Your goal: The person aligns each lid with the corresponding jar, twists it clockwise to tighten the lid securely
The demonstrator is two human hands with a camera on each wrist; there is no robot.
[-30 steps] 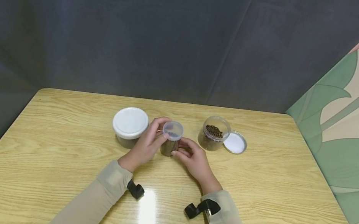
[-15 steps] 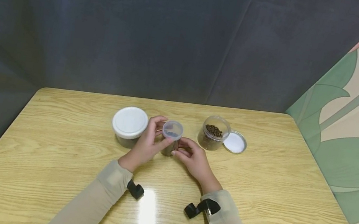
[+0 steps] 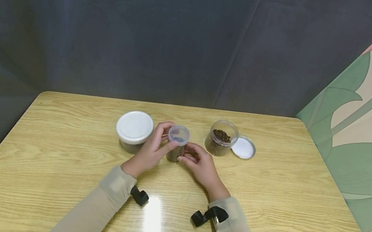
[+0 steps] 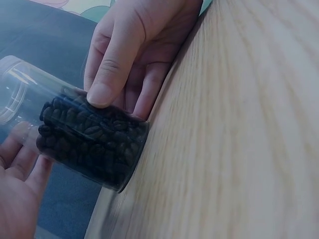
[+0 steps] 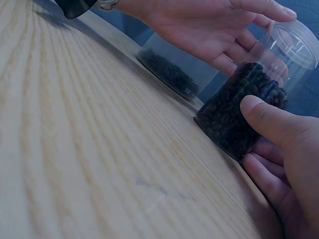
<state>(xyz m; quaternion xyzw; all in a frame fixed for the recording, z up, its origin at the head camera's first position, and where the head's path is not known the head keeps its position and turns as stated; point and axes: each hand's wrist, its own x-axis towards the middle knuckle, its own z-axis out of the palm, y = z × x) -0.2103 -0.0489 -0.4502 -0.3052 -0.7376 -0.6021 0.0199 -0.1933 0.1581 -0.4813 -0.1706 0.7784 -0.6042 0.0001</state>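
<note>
A small clear jar, more than half full of dark coffee beans, stands upright on the table between my hands. Its translucent lid is on. My left hand is curled round the upper part from the left, its thumb at the lid's rim in the right wrist view. Lower down, my right hand holds the jar's body, thumb on the near side and fingers behind. In the left wrist view the coffee beans show through the wall, with the right thumb pressed against it.
Left of the hands stands a larger tub with a white lid, close to the left hand. At the back right is a lidless clear jar of coffee beans. A round white lid with a metal rim lies beside it.
My left thumb has slid slightly down and to the right at the lid's rim. The right hand and the small jar have stayed in place.
</note>
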